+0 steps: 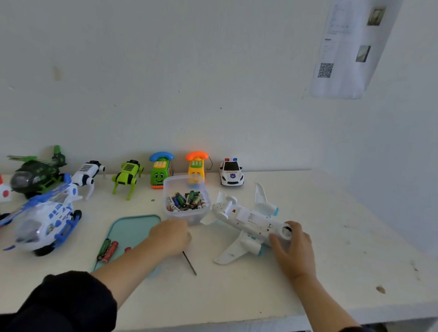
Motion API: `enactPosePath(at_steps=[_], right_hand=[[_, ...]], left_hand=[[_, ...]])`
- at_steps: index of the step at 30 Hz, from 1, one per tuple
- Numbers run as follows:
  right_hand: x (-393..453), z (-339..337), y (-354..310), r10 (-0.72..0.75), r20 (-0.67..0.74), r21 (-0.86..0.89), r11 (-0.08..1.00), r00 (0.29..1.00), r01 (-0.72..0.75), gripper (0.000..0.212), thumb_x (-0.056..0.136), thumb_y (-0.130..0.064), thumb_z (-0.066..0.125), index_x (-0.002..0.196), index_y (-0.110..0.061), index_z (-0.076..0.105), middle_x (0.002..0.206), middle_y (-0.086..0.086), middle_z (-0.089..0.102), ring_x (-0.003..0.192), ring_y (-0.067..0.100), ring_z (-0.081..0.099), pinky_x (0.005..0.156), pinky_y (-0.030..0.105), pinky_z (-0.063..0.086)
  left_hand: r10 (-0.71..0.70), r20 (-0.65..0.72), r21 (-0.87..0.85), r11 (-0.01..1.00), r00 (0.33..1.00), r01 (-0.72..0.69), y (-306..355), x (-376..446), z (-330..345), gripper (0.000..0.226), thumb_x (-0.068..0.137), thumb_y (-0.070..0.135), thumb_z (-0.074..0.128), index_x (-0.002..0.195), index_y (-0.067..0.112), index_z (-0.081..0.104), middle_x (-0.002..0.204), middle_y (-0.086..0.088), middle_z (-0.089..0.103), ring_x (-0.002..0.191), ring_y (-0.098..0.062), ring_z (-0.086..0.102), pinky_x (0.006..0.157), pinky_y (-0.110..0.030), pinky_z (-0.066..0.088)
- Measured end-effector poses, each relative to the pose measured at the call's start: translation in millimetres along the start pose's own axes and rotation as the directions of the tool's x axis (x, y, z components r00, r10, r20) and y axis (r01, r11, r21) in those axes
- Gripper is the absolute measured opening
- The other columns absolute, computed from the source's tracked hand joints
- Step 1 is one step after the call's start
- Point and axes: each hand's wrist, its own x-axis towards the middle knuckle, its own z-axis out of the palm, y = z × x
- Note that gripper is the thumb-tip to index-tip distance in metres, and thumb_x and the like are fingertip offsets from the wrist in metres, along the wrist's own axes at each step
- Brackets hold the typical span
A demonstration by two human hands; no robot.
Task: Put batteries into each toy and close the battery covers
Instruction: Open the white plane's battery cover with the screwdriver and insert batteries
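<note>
White plastic toy plane lies belly-up on the white table, right of centre, nose toward the person. Right hand rests on the nose end, fingers spread and curled over the fuselage, holding it down. Just left of the plane: clear plastic tub, open, with a loose heap of batteries in it, too jumbled to count. Teal lid lies flat in front of the tub; two screwdrivers, one green-handled and one red-handled, lie side by side at its left edge. Left hand is knuckles-up over the lid's right corner, closed around a thin dark tool whose shaft sticks out toward the table's front edge. Along the wall: two robot dogs, two toy phones, one police car. Far left: three helicopters, green, blue-white, red-white. Both forearms bare, dark sleeves pushed up.
</note>
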Motion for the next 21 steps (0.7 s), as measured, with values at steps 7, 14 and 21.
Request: enactPosePath(at_steps=[7,14,21], right_hand=[[37,-18,3,0.101,0.042,0.119,0.987,0.994,-0.105,0.025,0.079,-0.011,0.073,0.100,-0.011,0.060,0.097,0.011,0.062,0.094,0.033,0.057,0.082,0.037,0.045],[85,-76,-19,0.065,0.492,0.310,0.919,0.868,-0.245,0.029,0.075,0.015,0.063,0.088,-0.010,0.063,0.098,0.014,0.057,0.096,0.029,0.051,0.083,0.036,0.046],[88,-34,-72,0.104,0.547,-0.106,0.993,0.831,-0.054,0.044,0.083,0.013,0.035,0.090,-0.013,0.069,0.119,0.013,0.055,0.102,0.034,0.056,0.086,0.038,0.050]], left_hand=[[-0.089,0.064,-0.120,0.988,0.994,0.096,-1,-6,-9,0.019,0.083,0.009,0.048,0.100,0.013,0.040,0.077,-0.002,0.047,0.060,-0.019,0.056,0.050,-0.028,0.047],[-0.068,0.098,-0.063,0.995,0.993,0.074,1,-8,-7,0.075,0.087,0.006,0.042,0.148,0.005,0.000,0.101,-0.011,0.060,0.089,-0.028,0.064,0.064,-0.033,0.050],[-0.049,-0.026,0.100,0.994,0.998,0.052,14,-6,7,0.056,0.089,0.010,0.046,0.139,0.001,0.021,0.122,-0.014,0.055,0.109,-0.029,0.057,0.073,-0.033,0.043]])
